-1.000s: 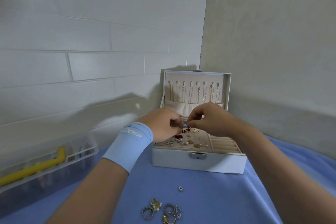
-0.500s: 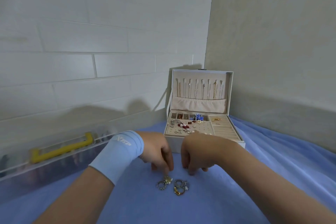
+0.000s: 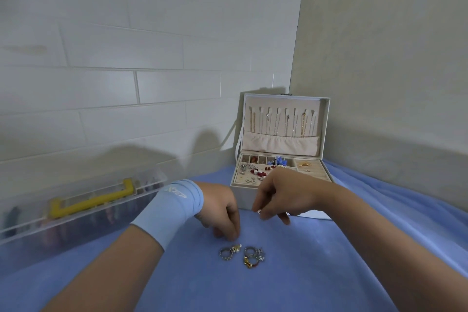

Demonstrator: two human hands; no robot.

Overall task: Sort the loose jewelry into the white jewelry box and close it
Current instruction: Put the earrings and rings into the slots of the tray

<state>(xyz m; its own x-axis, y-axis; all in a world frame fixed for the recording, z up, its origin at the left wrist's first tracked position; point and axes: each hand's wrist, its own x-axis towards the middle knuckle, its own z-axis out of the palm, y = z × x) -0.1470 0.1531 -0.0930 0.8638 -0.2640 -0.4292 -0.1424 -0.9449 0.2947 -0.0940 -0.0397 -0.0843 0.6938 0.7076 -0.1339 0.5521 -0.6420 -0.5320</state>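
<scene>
The right hand (image 3: 283, 197) hovers above the blue cloth-covered surface (image 3: 329, 261), its thumb and forefinger closed in a pinch on a small silver piece (image 3: 259, 211), with the other fingers loosely bent below it. Just to its left, the left hand (image 3: 220, 213) points downward with its fingers curled and bunched together, the tips meeting the cloth. Whether those fingers have anything between them cannot be told. A light blue wristband (image 3: 172, 208) wraps the left wrist.

The loose rings (image 3: 243, 254) lie in a small cluster on the cloth just nearer the person than the left fingertips, below and between the two hands. One group sits right under the left hand, and a second group touches or nearly touches it on the right-hand side. They show silver, gold and a little red.

The white jewelry box (image 3: 244, 196) stands directly behind both hands, its front wall partly hidden by the right hand and wrist. Its lid (image 3: 326, 129) is open and upright, with thin necklaces (image 3: 281, 121) hanging in a row inside it above a gathered fabric pouch. In the tray beyond the right knuckles sit small earrings (image 3: 255, 173), a blue flower-like piece (image 3: 280, 161) and a gold piece (image 3: 304, 164) in a compartment further right.

Well to the left of the left forearm, a clear plastic case (image 3: 30, 225) with a yellow handle (image 3: 91, 199) rests against the white tiled wall (image 3: 101, 58).
</scene>
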